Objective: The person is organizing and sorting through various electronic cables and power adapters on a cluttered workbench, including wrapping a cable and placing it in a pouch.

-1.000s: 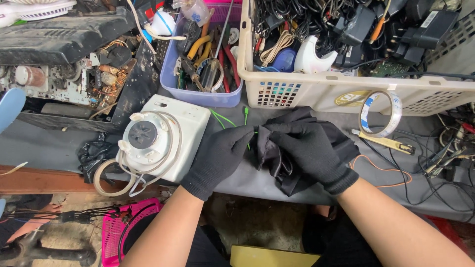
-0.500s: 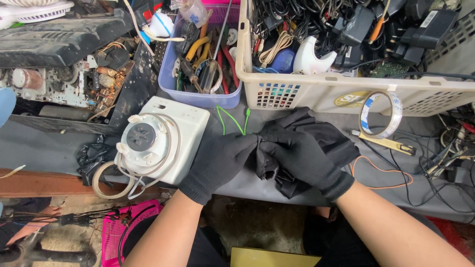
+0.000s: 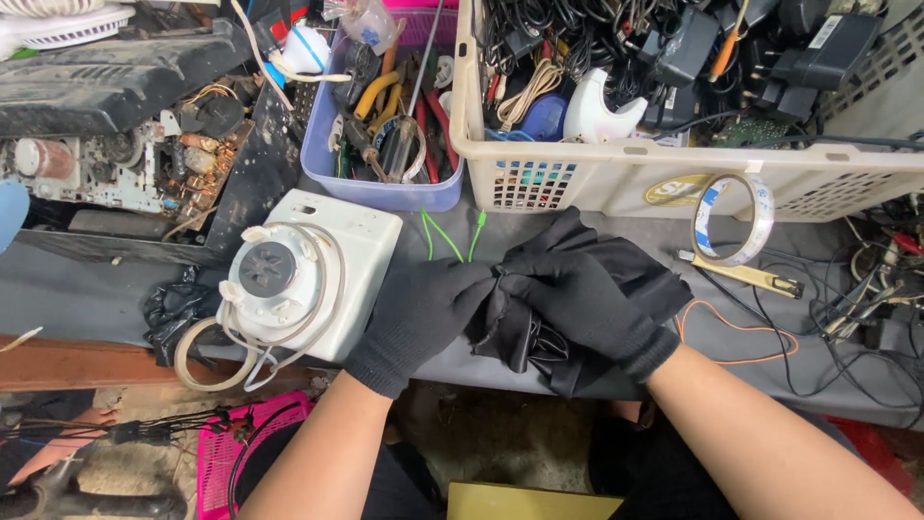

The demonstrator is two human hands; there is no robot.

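Observation:
Both my hands wear black knit gloves. My left hand (image 3: pixel 423 313) and my right hand (image 3: pixel 582 308) meet over a crumpled black cloth (image 3: pixel 630 265) on the grey bench top (image 3: pixel 96 299), each pinching a bunched fold of it near the middle. The cloth spreads out behind and below my right hand and hangs a little over the front edge. A white boxy appliance part (image 3: pixel 351 236) with a round grey-centred hub and a loose pale wire loop lies just left of my left hand.
A purple bin (image 3: pixel 385 193) of pliers and screwdrivers and a beige basket (image 3: pixel 626 178) full of cables and adapters stand behind. A tape roll (image 3: pixel 736 217) leans on the basket. Green wires (image 3: pixel 448 236), an orange wire (image 3: pixel 741 332), an opened circuit chassis (image 3: pixel 115 164) and a pink crate (image 3: pixel 226 453) surround the spot.
My hands have drawn closer together on the cloth, bunching it tighter between the fingertips. Nothing else has shifted apart from a slight camera move.

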